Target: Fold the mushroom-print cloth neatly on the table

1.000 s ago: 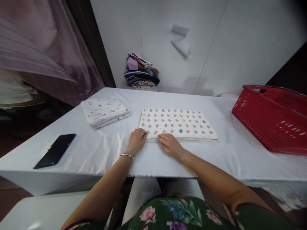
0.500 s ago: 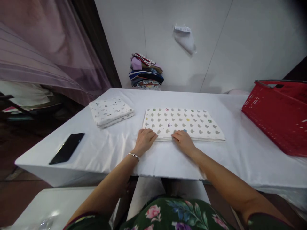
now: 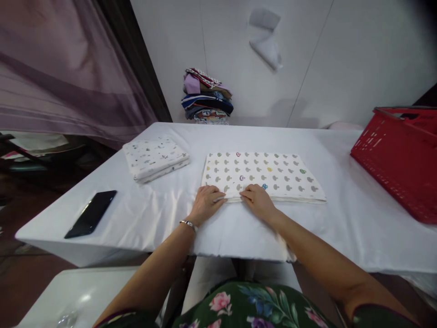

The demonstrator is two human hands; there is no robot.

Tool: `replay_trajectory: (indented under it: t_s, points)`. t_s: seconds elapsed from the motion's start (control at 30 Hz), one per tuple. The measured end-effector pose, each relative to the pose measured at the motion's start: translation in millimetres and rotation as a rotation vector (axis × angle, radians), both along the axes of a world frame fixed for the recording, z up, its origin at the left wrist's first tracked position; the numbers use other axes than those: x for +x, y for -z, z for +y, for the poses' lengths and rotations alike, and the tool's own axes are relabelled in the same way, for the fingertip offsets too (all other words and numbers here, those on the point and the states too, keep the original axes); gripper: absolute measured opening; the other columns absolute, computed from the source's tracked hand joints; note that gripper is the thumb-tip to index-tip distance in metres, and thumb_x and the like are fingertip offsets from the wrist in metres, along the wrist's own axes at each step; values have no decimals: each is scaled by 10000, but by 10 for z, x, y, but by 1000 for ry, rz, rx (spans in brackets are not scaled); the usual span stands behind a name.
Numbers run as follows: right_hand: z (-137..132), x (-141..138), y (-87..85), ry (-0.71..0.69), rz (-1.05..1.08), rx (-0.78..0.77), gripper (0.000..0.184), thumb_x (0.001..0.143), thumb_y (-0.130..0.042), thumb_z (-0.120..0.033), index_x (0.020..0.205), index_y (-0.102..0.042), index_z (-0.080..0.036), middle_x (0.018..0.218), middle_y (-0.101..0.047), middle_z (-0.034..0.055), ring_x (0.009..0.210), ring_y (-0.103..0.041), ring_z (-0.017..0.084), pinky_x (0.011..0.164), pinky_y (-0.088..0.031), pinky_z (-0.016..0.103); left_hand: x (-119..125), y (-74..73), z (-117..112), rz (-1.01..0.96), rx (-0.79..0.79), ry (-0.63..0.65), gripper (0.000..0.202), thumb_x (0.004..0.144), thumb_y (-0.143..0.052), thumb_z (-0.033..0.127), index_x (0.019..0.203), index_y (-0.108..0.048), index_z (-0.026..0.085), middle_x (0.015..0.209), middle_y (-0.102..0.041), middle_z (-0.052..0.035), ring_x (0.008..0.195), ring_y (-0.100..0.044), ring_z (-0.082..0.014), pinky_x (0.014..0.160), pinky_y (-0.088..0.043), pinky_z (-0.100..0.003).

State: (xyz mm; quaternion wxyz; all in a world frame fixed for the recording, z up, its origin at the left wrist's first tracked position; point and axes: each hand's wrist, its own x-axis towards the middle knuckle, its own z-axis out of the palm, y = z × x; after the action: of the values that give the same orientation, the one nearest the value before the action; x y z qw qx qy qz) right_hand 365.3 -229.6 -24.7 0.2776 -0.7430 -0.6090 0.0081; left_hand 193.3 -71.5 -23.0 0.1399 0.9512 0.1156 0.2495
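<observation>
A folded white cloth with small mushroom prints (image 3: 262, 175) lies flat in the middle of the white table (image 3: 341, 218). My left hand (image 3: 205, 204) rests on the cloth's near left corner, its fingers stretched flat and pointing right. My right hand (image 3: 258, 200) lies on the same near edge, just to the right, with its fingers flat and pointing left. The fingertips of the two hands are a short way apart. A metal bracelet (image 3: 187, 223) sits on my left wrist.
A second folded printed cloth (image 3: 154, 158) lies at the table's left. A black phone (image 3: 91, 220) sits near the left front edge. A red basket (image 3: 403, 155) stands at the right. A stack of coloured folded clothes (image 3: 207, 96) stands against the back wall.
Both hands have slid a little further onto the cloth's near edge and come closer together. The view has shifted slightly.
</observation>
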Motion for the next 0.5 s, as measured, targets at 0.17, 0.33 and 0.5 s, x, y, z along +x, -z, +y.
replay_trajectory:
  t_s: [0.17, 0.33, 0.5]
  points:
    - [47, -13, 32, 27, 60, 56, 195, 871, -493, -199, 874, -688, -214, 844, -590, 42, 815, -497, 170, 757, -388, 321, 21, -19, -7, 6, -29, -5, 189, 850, -543, 345, 874, -704, 248, 829, -622, -23, 809, -543, -156, 800, -379, -349]
    - [26, -52, 76, -12, 21, 126, 194, 882, -462, -185, 853, -654, -190, 858, -584, 53, 823, -494, 170, 754, -383, 313, 25, -28, -14, 9, -63, -20, 199, 850, -537, 350, 847, -712, 255, 821, -613, -20, 813, -533, -156, 817, -376, -356]
    - [-28, -50, 121, -56, -85, 104, 250, 917, -409, -220, 864, -652, -193, 856, -572, 64, 806, -467, 173, 737, -367, 319, 27, -42, -16, 27, -72, -26, 192, 851, -532, 312, 818, -715, 263, 806, -603, -14, 805, -526, -153, 811, -370, -352]
